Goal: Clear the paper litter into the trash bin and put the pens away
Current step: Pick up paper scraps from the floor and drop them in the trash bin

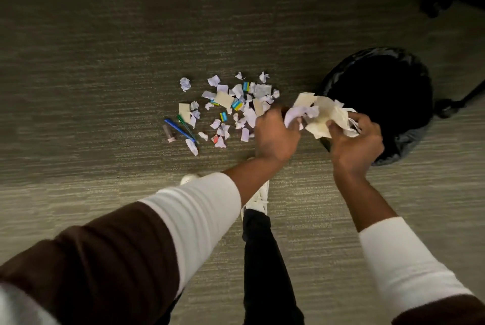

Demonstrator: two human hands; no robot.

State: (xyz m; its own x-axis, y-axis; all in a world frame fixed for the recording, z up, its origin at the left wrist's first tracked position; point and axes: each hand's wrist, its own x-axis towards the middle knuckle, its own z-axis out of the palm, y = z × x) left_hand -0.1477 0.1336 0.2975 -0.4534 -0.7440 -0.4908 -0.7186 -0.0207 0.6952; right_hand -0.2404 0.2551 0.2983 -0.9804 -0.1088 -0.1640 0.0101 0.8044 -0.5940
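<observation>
On the carpet (105, 88), well left of the trash bin (409, 146), a blue pen (178, 129) and a green pen (186, 126) lie crossed, with a small grey capped marker (169, 133) just beside them on the far side from the bin. Between the pens and the bin spreads the paper litter (236, 104): crumpled white scraps, cream squares and small blue-yellow wrappers whose print is too small to read. Nearer the bin, the left hand (275, 138) clutches white scraps. At the bin's rim, the right hand (354, 141) grips a bundle of cream paper (321, 114), held over the black liner's edge.
</observation>
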